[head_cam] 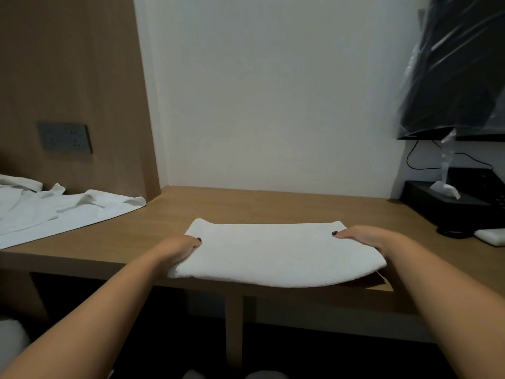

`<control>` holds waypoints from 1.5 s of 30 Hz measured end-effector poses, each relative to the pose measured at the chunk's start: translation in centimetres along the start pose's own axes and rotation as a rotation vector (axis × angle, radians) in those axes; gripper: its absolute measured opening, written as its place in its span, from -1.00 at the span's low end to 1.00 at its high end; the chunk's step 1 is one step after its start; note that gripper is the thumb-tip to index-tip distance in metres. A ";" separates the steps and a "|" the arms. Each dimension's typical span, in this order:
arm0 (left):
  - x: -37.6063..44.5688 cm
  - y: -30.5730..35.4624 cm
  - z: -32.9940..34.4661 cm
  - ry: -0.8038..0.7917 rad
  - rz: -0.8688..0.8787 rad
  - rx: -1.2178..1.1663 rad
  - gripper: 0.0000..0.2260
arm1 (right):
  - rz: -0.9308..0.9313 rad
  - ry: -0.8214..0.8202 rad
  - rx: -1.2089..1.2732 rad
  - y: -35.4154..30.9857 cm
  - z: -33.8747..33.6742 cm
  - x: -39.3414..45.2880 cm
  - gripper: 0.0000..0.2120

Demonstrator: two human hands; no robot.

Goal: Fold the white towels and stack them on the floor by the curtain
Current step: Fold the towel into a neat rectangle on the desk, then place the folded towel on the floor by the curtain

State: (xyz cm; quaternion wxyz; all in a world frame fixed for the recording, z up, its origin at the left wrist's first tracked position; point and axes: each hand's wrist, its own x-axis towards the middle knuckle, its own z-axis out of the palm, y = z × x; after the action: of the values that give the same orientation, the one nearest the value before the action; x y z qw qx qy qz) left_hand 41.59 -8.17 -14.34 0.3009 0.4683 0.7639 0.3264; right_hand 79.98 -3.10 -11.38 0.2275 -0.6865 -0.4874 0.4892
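Note:
A folded white towel (273,253) lies on the wooden desk (164,214), its near edge hanging slightly over the front. My left hand (179,248) grips the towel's left end, thumb on top and fingers tucked beneath. My right hand (366,237) grips the right end the same way, thumb lying on the cloth. Unfolded white towels (49,209) lie crumpled at the desk's far left.
A black tissue box (448,203) with a tissue sticking out stands at the right back, under a plastic-wrapped television (459,77). A small white object (492,236) lies near it. A grey socket panel (64,138) sits on the wooden wall. Something white (11,340) shows low at the left.

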 end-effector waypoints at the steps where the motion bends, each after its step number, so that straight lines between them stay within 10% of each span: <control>1: -0.4 0.1 -0.1 0.006 0.002 0.029 -0.69 | -0.004 0.004 -0.009 0.1 0.2 -0.5 -0.78; 27: -17.8 6.1 0.1 -0.030 0.266 -0.161 -0.67 | -0.590 0.386 -0.005 3.5 1.9 -13.1 -0.80; 45: -0.7 13.5 0.7 -0.013 0.333 -0.269 -0.81 | -0.463 0.163 0.084 -10.5 4.5 1.5 -0.74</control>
State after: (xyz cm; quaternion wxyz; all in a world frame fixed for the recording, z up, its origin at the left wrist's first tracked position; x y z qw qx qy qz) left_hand 49.40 -3.94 -4.11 0.3074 0.5457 0.6238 0.4676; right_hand 71.32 1.95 -5.64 0.4004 -0.5838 -0.5910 0.3868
